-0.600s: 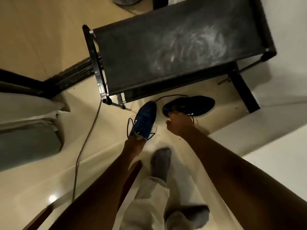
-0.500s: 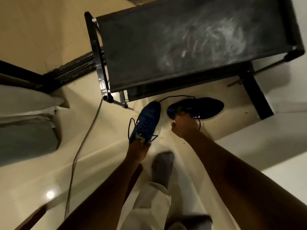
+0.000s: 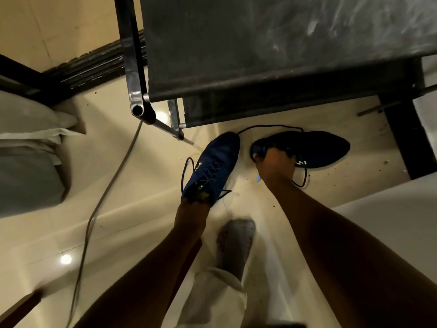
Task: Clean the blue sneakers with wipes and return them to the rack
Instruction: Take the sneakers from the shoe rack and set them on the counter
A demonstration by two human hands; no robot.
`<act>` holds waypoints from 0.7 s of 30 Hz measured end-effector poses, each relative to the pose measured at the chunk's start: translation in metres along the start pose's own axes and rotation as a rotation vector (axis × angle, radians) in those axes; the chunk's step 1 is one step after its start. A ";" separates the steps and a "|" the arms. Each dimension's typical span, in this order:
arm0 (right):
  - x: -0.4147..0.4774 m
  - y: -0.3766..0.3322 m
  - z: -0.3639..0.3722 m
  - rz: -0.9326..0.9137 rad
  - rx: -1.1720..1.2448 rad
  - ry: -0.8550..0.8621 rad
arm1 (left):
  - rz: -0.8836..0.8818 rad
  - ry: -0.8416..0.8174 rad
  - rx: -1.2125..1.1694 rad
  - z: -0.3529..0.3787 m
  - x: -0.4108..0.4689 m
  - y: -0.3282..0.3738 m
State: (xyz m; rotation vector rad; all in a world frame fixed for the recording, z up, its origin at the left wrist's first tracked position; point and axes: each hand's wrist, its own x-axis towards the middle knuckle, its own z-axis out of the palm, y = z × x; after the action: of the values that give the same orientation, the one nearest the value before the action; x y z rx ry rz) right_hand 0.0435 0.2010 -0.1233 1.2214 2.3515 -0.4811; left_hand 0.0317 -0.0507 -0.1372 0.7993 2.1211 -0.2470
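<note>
The blue sneaker [image 3: 212, 166] points its toe toward the rack [image 3: 260, 55], just in front of the lower shelf. We cannot tell whether its sole touches the floor [image 3: 142, 221]. The left hand [image 3: 191, 213] grasps it at the heel, fingers curled into the collar. Just beside it the second sneaker [image 3: 319, 147], darker in the shelf's shadow, lies on the floor with its toe pointing right and its laces loose. The right hand [image 3: 275, 165] is clamped on its heel end. We see small pale marks on both sneakers' sides, too small to read. Nearer us, a grey sock [image 3: 236, 242] carries reddish markings, too blurred to read. A grey cable [image 3: 111, 176] runs across the floor on the left.
</note>
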 end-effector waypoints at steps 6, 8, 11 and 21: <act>-0.023 0.007 -0.038 -0.006 -0.004 -0.024 | 0.065 0.076 0.052 -0.044 -0.029 0.004; -0.032 0.009 -0.065 -0.033 -0.012 -0.047 | 0.131 0.144 0.120 -0.061 -0.039 0.011; -0.049 0.010 -0.106 -0.062 -0.022 -0.110 | 0.147 0.130 0.169 -0.093 -0.060 0.030; -0.181 0.032 -0.246 -0.219 -0.019 -0.110 | 0.209 0.174 0.224 -0.190 -0.180 0.115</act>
State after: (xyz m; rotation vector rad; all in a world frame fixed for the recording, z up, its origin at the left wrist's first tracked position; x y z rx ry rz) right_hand 0.1073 0.2178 0.1760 0.9080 2.3999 -0.5802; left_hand 0.0614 0.0385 0.1322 1.2039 2.1748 -0.3168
